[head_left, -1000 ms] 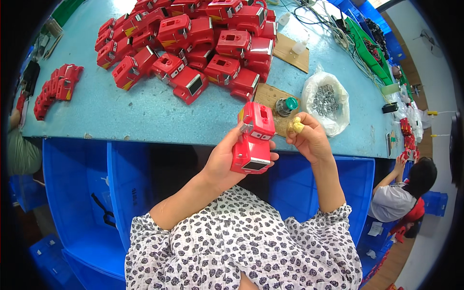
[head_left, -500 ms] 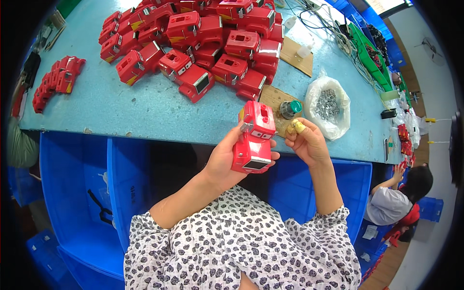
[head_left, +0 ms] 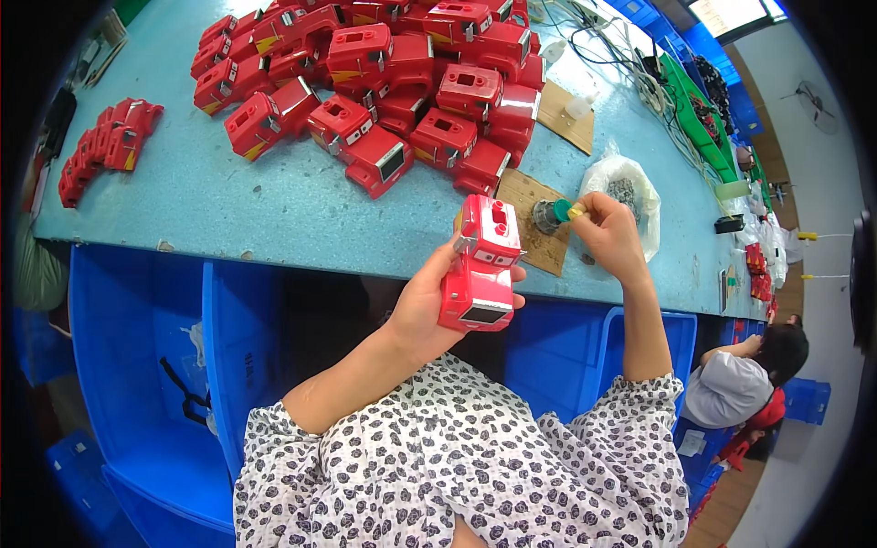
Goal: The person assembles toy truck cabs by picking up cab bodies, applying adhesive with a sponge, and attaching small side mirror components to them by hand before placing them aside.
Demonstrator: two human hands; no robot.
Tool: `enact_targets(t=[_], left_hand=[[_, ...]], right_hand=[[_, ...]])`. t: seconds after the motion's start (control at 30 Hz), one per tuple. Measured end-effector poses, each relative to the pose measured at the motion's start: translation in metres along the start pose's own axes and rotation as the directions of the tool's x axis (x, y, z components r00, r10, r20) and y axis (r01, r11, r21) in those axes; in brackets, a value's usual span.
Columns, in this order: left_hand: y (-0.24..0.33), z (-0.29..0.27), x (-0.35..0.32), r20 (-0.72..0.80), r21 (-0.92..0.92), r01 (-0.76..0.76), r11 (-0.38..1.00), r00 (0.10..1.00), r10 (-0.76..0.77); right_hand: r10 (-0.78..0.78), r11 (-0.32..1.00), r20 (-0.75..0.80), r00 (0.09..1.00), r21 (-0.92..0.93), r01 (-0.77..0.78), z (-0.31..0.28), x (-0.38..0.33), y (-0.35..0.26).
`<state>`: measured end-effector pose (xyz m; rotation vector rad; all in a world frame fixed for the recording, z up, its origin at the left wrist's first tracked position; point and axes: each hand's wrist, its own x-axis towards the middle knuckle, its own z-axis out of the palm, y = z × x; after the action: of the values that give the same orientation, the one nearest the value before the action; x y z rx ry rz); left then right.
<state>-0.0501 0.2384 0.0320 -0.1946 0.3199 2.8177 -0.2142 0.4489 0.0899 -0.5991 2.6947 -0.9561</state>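
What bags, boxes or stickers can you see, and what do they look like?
Clear plastic bag: on the table's right side, crumpled, holding small grey metal parts.
Blue plastic bins: under the table edge, boxy and open-topped.
Yellow sticker: slanted strip on a red toy shell in the pile.
No screens seen.
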Motion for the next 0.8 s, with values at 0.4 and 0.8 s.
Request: enact_targets(t=[0.4,0.8], left_hand=[[0.002,-0.005,-0.002,0.028,0.001,0.019,1.000,0.999,-0.019],[-0.002,-0.005,0.000,0.026,-0.019,0.045,0.999,0.999,-0.044]], right_hand=[[0.033,0.999,0.093,0.995,0.009,-0.034,-0.006,0.011,0.002],[0.013,0.998,0.096,0.995,-0.057,-0.007,-0.006,0.009,0.005]])
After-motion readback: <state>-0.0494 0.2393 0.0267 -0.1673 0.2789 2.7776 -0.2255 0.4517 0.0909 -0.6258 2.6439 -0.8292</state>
